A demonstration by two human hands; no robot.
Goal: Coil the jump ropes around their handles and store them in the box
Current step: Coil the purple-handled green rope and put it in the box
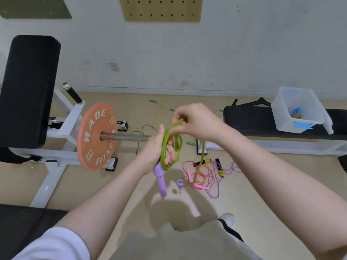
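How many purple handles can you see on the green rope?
2. One purple handle hangs below the left hand, which holds the green rope coils. The other handle dangles lower right at the rope's end, above the floor.

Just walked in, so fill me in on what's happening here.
A person is coiling a green jump rope. The left hand holds the loops and a purple handle that hangs below, while the right hand guides the next loop. The rope's tail runs down to the second purple handle near the floor. More ropes lie tangled there. The clear box waits on a bench.
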